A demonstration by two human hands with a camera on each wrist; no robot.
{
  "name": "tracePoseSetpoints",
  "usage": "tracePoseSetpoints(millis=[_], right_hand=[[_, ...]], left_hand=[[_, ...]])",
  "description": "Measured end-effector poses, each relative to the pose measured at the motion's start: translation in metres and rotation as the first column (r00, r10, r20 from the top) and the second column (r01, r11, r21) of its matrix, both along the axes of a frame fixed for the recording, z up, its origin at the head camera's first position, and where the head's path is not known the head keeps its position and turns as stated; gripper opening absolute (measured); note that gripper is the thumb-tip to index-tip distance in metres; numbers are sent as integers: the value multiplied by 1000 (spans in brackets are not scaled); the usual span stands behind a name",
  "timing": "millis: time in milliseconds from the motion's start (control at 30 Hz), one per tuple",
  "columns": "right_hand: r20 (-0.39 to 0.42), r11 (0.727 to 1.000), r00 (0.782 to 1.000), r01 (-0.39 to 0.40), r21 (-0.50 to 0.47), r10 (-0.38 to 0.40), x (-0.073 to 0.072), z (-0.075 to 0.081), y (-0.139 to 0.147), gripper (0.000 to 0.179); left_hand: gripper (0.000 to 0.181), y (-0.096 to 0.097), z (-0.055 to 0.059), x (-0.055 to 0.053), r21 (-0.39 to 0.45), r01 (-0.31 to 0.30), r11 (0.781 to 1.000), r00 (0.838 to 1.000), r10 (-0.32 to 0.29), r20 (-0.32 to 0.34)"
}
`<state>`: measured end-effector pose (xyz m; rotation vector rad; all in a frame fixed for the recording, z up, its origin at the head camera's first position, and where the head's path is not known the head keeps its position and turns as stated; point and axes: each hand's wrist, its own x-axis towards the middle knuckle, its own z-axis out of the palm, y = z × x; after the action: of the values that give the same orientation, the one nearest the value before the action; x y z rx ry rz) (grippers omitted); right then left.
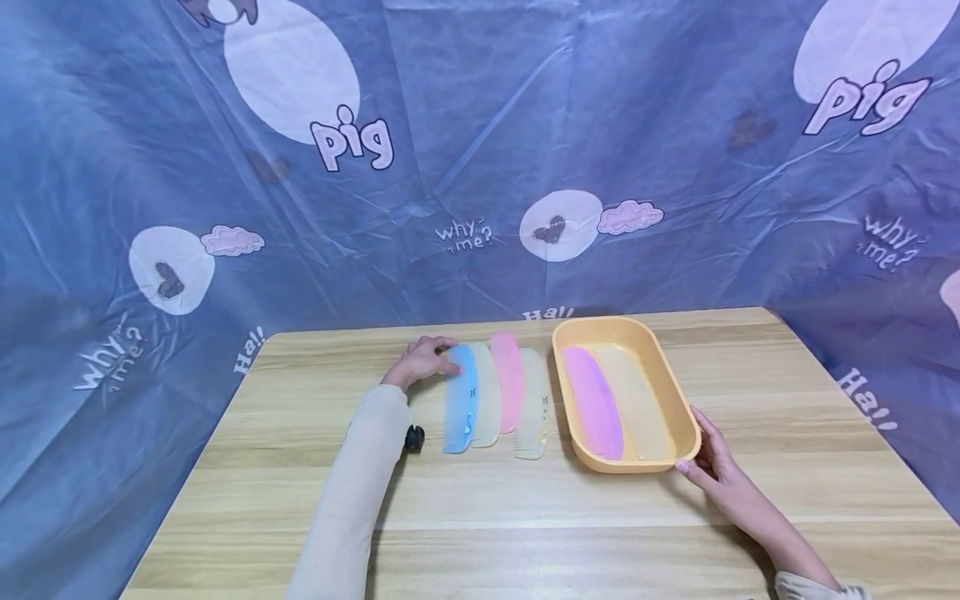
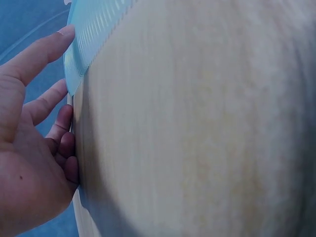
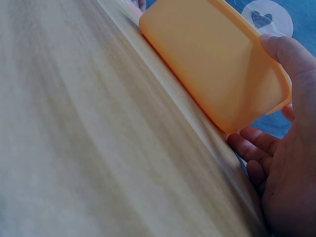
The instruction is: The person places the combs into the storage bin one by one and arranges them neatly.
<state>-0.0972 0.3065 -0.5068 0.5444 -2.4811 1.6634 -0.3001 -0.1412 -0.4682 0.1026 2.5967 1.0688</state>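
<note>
A blue comb [image 1: 460, 408] lies on the table at the left end of a row of combs. My left hand [image 1: 423, 360] is at its far end, thumb and index finger on the comb; the left wrist view shows this hand [image 2: 34, 133] with the other fingers curled by the table edge. To the right lie a pale cream comb [image 1: 486, 400], a pink comb [image 1: 509, 379] and another pale comb [image 1: 532, 408]. My right hand [image 1: 716, 467] grips the near right corner of a yellow tray [image 1: 678, 408], thumb on the rim. Inside it lie a purple comb [image 1: 596, 404] and a pale comb [image 1: 633, 400].
A small black object [image 1: 414, 438] stands on the wooden table [image 1: 525, 533] beside the left forearm. Behind the table hangs a blue printed cloth [image 1: 450, 167], which also covers both sides.
</note>
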Motion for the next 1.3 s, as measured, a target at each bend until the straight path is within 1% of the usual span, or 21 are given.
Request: tracePoseSetpoints(millis=[233,433,533,633,700,800,867,1067,1200,1300], right_hand=[[-20,1000,1000,-11,-10,11,-1,-2,0,81],[-17,1000,1000,-10,3,10,-1,-1,1,81],[-17,1000,1000,-6,5,7,-1,0,1,80],[-15,1000,1000,-2,7,2,-1,0,1,80],[-13,1000,1000,1,7,-1,0,-1,1,80],[-12,1000,1000,2,7,-2,0,-1,1,81],[-11,1000,1000,-1,3,1,0,-1,1,81],[15,1000,1000,-10,6,10,0,0,2,79],[20,1000,1000,-8,13,7,1,1,3,79],[10,1000,1000,-9,6,9,0,0,3,79]], left_hand=[[62,1,-1,0,-26,13,1000,1000,-13,-21],[62,1,-2,1,-22,-3,1000,1000,3,-5],[64,1,-2,1,12,8,1000,1000,-8,3],[65,0,0,1,87,16,996,1000,-18,25],[62,-1,1,2,146,21,989,999,-27,38],[54,-3,2,2,197,32,980,998,-41,44],[51,-3,3,3,208,38,977,998,-48,45],[51,-7,5,7,194,61,979,996,-72,52],[47,-10,5,9,215,64,975,995,-80,65],[45,-11,4,10,235,66,970,995,-81,54]])
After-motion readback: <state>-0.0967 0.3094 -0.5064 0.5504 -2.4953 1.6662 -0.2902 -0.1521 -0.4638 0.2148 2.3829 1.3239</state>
